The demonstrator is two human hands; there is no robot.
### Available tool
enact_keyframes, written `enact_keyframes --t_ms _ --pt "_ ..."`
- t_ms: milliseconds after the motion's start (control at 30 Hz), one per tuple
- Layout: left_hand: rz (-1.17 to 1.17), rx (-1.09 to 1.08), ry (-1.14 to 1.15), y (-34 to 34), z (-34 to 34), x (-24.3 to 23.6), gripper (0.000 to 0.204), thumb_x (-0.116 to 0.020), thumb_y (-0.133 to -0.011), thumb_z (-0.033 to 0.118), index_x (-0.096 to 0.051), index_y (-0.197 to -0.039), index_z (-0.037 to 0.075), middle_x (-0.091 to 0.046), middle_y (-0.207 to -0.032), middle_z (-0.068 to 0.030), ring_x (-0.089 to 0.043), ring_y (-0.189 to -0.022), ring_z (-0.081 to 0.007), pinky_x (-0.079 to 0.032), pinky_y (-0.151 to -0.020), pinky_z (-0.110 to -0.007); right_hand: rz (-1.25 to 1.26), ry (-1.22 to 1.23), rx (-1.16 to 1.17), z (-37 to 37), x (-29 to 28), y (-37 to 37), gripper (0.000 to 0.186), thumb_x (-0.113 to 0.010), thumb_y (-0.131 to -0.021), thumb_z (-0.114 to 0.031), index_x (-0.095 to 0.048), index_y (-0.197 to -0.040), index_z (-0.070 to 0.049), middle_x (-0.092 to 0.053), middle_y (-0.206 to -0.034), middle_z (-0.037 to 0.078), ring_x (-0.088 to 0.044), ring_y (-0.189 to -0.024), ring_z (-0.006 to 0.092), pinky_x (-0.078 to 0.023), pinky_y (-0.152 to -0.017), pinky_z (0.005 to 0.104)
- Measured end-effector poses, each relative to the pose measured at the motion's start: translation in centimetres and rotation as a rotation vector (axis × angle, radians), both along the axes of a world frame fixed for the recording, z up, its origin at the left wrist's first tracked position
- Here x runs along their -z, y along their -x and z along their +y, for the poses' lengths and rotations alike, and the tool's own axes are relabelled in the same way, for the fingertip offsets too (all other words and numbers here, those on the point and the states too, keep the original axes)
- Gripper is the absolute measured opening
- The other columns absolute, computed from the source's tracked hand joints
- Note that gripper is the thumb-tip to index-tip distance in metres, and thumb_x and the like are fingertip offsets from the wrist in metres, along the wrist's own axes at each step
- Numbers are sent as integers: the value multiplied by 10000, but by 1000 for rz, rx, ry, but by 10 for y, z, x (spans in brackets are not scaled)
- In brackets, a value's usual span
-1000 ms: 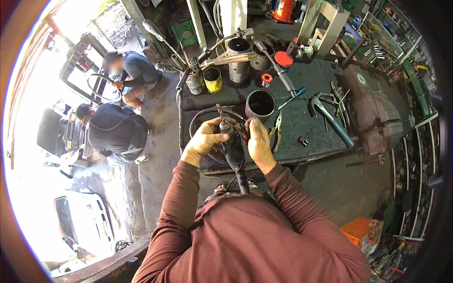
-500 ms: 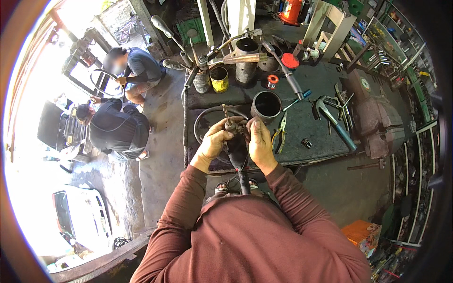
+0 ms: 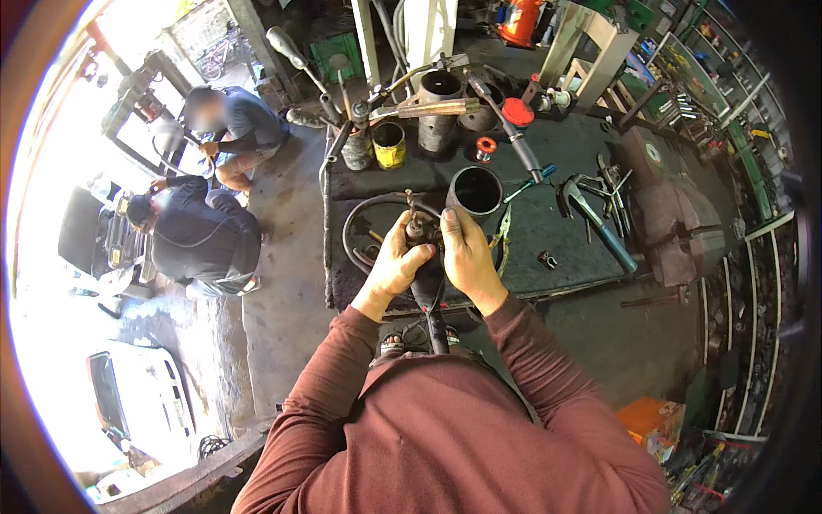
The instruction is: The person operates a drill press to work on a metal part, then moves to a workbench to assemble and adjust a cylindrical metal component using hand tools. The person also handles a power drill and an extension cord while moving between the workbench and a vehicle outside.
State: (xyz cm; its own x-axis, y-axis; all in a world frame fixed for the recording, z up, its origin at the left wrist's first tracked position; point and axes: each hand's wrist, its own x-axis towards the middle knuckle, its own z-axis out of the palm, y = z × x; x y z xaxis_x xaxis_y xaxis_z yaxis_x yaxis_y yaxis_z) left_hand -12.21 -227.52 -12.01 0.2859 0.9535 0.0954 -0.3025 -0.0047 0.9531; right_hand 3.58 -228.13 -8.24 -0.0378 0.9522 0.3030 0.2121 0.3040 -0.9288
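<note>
A dark power drill stands upright between my forearms, its chuck up and its back end toward my body. A twist drill bit points up out of the chuck. My left hand is closed around the chuck, its thumb across the near side. My right hand is closed against the chuck's right side, thumb up; whatever its fingers grip there is hidden. Just beyond the right thumb stands a wide metal tube. A pair of pliers lies beside the right hand, partly covered.
The dark workbench carries a hammer, a bench vise, a yellow can and a red-rimmed spool. A black cable loops left of the drill. Two people crouch on the floor at the left.
My right hand has turned inward at the chuck, its thumb swinging left and closer to my left hand. My left thumb now lies lower across the chuck. The whole view has shifted slightly.
</note>
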Motion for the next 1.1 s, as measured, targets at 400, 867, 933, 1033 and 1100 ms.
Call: enact_keyframes --t_ms 400,867,933,1033,1100 --pt "143 -294 -39 -26 -1 -4 197 -708 -1003 153 -618 -1095 5 -668 -920 -3 -591 -806 -72 -514 -742 -254 -18 -36 29 1 3 -1 271 -489 -1108 -266 -496 -1002 -16 -669 -846 264 -637 -834 524 -467 -643 569" --pt "309 -374 -122 -27 11 -4 291 -730 -957 290 -638 -930 16 -577 -751 40 -475 -708 -64 -403 -656 -263 245 334 -252 2 15 -78 233 -567 -1098 -228 -617 -1207 -28 -593 -968 -16 -541 -886 93 -485 -821 278" --pt "314 -353 -117 -25 12 -5 313 -735 -955 310 -640 -928 13 -577 -751 38 -478 -709 -64 -402 -657 -263 -43 305 -45 13 49 -123 274 -652 -1036 -267 -679 -1126 -9 -715 -970 81 -653 -908 161 -534 -837 345" --pt "356 -329 -113 -30 16 -7 349 -750 -946 341 -644 -924 10 -595 -756 28 -494 -707 -68 -409 -658 -262 -382 348 258 31 85 -190 342 -714 -965 -306 -709 -1096 11 -756 -1049 234 -733 -982 403 -565 -848 453" --pt "376 -305 -96 -35 19 -11 346 -754 -946 347 -649 -927 18 -604 -761 24 -502 -703 -68 -412 -656 -261 -623 355 339 40 83 -218 362 -720 -932 -326 -716 -1076 6 -736 -1053 262 -701 -1007 460 -557 -868 510"
